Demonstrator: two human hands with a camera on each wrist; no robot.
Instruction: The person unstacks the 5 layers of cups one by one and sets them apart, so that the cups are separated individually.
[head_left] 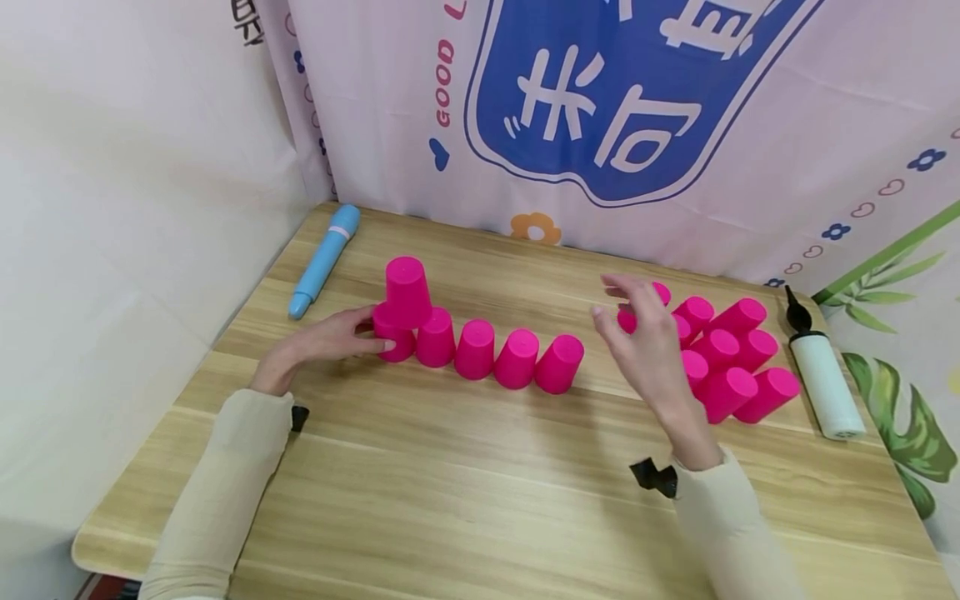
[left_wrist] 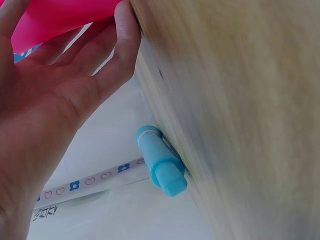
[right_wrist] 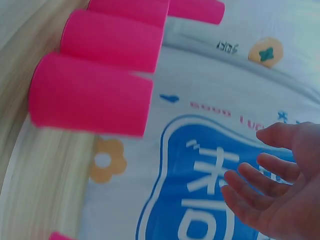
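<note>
Several pink plastic cups stand upside down in a row; the right-end cup is the nearest one [head_left: 559,365] to the right hand. At the left end, my left hand [head_left: 330,337] grips the end cup [head_left: 397,343] from the side, thumb in front and fingers behind. One more upside-down cup [head_left: 407,290] sits above the two leftmost cups, hiding part of their tops. My right hand [head_left: 647,354] is raised between the row and a cluster of pink cups [head_left: 717,347], its fingers loosely bent around nothing. In the right wrist view its palm [right_wrist: 285,205] shows bare.
A light blue pen-shaped thing [head_left: 324,262] lies at the table's back left. On the right edge lies a white hand pump [head_left: 827,385] with a black nozzle. A printed curtain [head_left: 390,125] hangs right behind the wooden table [head_left: 450,483].
</note>
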